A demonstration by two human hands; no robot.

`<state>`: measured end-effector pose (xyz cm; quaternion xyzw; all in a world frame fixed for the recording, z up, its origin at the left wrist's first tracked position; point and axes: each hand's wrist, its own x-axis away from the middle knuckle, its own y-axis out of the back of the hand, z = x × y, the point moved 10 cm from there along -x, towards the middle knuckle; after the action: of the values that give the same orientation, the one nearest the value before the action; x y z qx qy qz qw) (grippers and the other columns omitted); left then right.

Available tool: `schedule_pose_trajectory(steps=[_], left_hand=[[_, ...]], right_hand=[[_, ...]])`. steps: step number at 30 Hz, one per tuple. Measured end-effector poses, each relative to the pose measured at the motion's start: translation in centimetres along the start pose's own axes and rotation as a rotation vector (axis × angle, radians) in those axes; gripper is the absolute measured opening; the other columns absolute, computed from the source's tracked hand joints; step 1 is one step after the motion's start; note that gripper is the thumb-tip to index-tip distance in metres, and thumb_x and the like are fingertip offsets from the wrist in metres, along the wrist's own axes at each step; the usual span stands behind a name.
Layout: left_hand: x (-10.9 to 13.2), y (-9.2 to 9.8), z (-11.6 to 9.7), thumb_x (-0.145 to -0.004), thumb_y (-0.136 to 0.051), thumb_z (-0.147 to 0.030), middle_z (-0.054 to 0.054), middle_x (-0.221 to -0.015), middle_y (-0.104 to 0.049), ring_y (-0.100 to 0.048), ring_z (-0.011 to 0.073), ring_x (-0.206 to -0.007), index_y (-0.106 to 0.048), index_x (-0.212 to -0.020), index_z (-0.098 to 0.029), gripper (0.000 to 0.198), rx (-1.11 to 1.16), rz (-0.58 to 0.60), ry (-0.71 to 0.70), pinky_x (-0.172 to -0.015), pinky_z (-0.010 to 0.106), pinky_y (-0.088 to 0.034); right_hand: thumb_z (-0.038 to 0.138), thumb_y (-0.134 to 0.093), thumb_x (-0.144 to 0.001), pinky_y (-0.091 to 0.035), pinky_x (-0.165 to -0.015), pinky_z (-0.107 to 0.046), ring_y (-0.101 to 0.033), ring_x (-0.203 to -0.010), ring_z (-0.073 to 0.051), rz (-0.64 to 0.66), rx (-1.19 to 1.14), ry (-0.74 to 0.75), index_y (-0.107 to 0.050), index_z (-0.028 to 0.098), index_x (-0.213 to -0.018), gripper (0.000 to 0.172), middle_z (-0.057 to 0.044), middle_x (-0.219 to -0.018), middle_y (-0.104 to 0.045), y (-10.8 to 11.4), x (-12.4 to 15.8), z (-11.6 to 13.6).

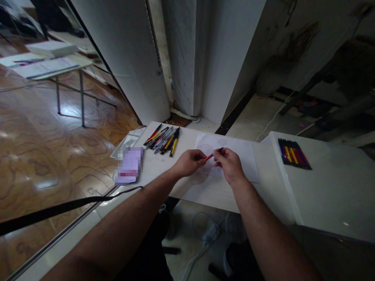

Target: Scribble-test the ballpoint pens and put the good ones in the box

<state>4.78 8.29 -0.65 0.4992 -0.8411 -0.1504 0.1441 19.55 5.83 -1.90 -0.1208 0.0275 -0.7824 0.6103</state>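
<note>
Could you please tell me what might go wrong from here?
The red-and-black pen, held in the fingertips of the left hand and right hand, could slip and perhaps mark the paper below. The loosely heaped pens might roll off the nearby table edge if bumped.

The scene is dimly lit, the upper right being sunk in deep shadow. Bright glare is reflected by the wooden floor [70, 160]. A soft shadow is cast on the tabletop [159, 166] below the left hand [187, 163]. The outer edges are stretched and blurred.
</note>
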Motion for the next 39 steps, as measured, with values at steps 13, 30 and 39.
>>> schedule_pose_trajectory(steps=[13, 30, 39], left_hand=[[-0.16, 0.08, 0.09, -0.075, -0.062, -0.028, 0.000, -0.067, -0.062, -0.051, 0.0108, -0.059, -0.068, -0.082, -0.013, 0.018, 0.006, -0.023, -0.034, -0.054, 0.022, -0.037], [-0.15, -0.01, 0.19, -0.077, -0.060, -0.030, 0.001, -0.067, -0.063, -0.052, 0.0116, -0.059, -0.069, -0.083, -0.012, 0.021, -0.017, -0.010, -0.036, -0.055, 0.023, -0.037], [-0.05, 0.14, 0.02, -0.075, -0.059, -0.027, 0.001, -0.065, -0.062, -0.052, 0.0118, -0.058, -0.069, -0.080, -0.013, 0.018, -0.028, -0.015, -0.001, -0.054, 0.023, -0.036]], right_hand=[[0.030, -0.074, -0.064, -0.043, -0.049, -0.022, -0.057, -0.061, -0.011, 0.056, -0.015, 0.011, -0.070, 0.017, -0.086, 0.025, -0.001, -0.070, -0.066, -0.72, -0.04, -0.48], [0.029, -0.077, -0.062, -0.044, -0.049, -0.023, -0.057, -0.062, -0.011, 0.063, 0.020, 0.034, -0.068, 0.016, -0.099, 0.040, -0.002, -0.081, -0.069, -0.86, 0.01, -0.36], [0.040, -0.075, -0.067, -0.043, -0.046, -0.021, -0.063, -0.064, -0.014, 0.029, 0.042, 0.067, -0.064, 0.016, -0.086, 0.032, -0.004, -0.077, -0.070, -0.49, -0.02, 0.26]])
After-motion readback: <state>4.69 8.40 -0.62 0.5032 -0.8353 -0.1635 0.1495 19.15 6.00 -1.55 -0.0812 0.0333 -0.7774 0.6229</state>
